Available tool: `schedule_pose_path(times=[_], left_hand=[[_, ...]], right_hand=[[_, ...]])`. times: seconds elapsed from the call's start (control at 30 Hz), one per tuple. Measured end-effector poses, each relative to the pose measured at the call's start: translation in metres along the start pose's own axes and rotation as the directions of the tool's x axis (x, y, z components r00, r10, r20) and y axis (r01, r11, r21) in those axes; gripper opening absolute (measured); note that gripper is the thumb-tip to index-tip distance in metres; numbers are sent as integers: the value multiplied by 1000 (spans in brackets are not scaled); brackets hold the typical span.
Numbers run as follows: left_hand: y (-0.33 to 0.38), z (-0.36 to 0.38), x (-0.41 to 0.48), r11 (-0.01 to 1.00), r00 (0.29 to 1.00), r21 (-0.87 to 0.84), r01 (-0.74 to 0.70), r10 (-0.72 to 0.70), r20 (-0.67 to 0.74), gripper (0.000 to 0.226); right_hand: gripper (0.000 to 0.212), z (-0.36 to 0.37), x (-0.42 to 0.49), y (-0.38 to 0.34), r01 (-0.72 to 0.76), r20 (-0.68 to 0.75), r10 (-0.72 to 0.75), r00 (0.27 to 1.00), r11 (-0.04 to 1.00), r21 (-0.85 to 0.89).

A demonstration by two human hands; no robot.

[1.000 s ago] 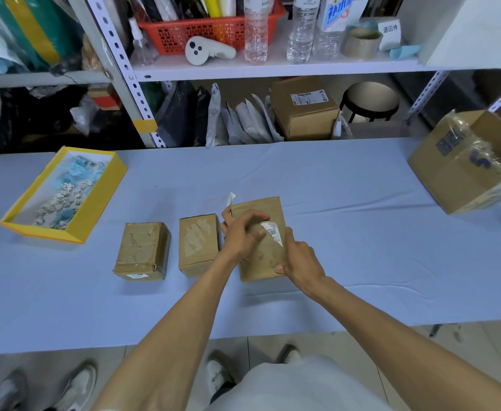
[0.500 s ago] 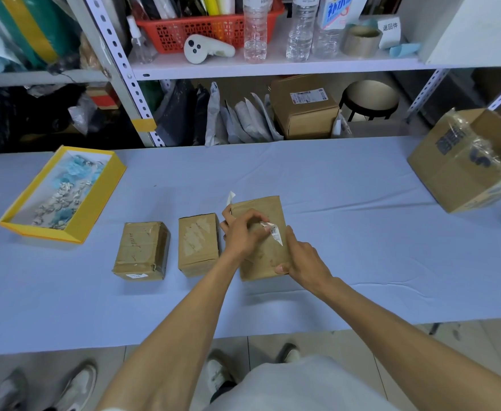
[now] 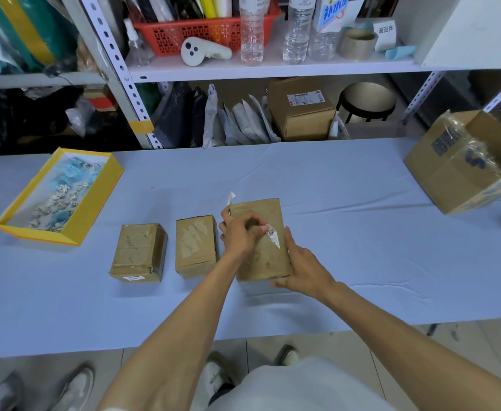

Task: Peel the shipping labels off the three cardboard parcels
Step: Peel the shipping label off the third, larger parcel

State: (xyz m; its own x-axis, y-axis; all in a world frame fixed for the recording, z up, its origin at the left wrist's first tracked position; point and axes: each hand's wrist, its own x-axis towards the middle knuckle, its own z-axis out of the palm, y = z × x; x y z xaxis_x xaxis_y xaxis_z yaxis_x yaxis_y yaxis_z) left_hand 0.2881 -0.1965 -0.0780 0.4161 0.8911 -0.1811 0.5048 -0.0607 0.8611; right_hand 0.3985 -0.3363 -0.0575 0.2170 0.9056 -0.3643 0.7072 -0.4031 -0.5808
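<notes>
Three brown cardboard parcels stand in a row on the light blue table. The left parcel and the middle parcel show torn paper residue on top. My left hand lies on top of the right parcel, its curled fingers pinching a white barcode label strip that is partly lifted off the cardboard. My right hand grips the parcel's near right edge. A small white scrap sticks up at the parcel's far left corner.
A yellow tray with several paper scraps sits at the left. A large open carton stands at the right edge. Behind the table, metal shelving carries bottles, a red basket and a tape roll. Shoes show on the floor below.
My left hand has shifted slightly on the parcel top while pulling the label strip; the strip looks a little narrower. My right hand stays on the parcel's edge.
</notes>
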Motion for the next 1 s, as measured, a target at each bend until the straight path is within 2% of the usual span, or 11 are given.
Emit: schedule_pose_path(times=[0.07, 0.2, 0.37, 0.53, 0.77, 1.0], left_hand=[[-2, 0, 1, 1000, 1000, 0, 10, -10, 1, 16], [-1, 0, 2, 1000, 1000, 6, 10, -10, 0, 21], [-5, -2, 3, 1000, 1000, -12, 6, -6, 28, 13], [-3, -6, 2, 1000, 998, -28, 7, -5, 56, 25], [21, -20, -12, 995, 988, -95, 10, 4, 152, 28], [20, -28, -14, 993, 988, -112, 40, -23, 153, 25]], right_hand=[[131, 2, 0, 4, 24, 15, -24, 1000, 1000, -6], [125, 5, 3, 10, 67, 3, -67, 998, 998, -18], [122, 6, 3, 9, 55, -9, -56, 998, 998, -24], [120, 7, 4, 9, 47, -9, -47, 999, 998, -42], [116, 7, 7, 7, -7, -53, 7, 999, 1000, -8], [113, 9, 8, 8, -3, -64, 3, 998, 1000, 0]])
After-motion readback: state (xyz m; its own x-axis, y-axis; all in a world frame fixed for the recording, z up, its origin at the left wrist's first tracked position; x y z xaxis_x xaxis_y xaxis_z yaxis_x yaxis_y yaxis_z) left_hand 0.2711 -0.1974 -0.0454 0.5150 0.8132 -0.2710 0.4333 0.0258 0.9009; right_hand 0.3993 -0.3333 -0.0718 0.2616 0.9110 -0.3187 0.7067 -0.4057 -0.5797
